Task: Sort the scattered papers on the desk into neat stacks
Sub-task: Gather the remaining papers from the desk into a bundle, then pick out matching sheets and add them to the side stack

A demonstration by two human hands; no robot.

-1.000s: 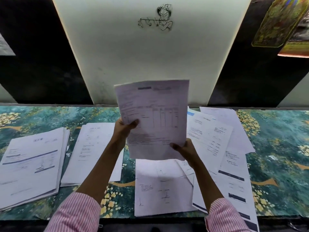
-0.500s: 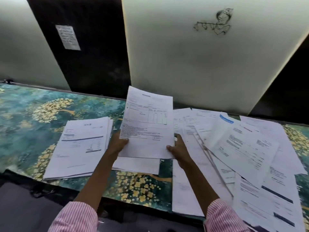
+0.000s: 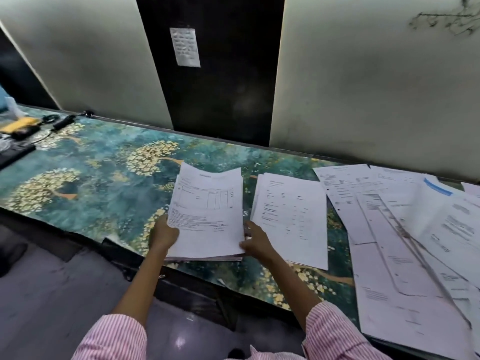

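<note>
Fingers (image 3: 250,227) of left hand (image 3: 164,233) and right hand (image 3: 255,242) pinch the sheet (image 3: 207,211) by its near corners, stack (image 3: 205,258) directly beneath them; best lowered flat, edges squared before letting go.

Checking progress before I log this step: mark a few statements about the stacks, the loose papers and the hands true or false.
1. The left hand grips the left stack at its left edge. True.
2. The right hand rests on the loose papers. False: it is at the left stack's lower right corner.
3. A second stack lies to the right of the left stack. True.
4. The loose papers are squared into one neat pile. False: they overlap at differing angles on the right side of the desk.
5. The left stack's top sheet is blank. False: it carries print and a ruled table.
</note>
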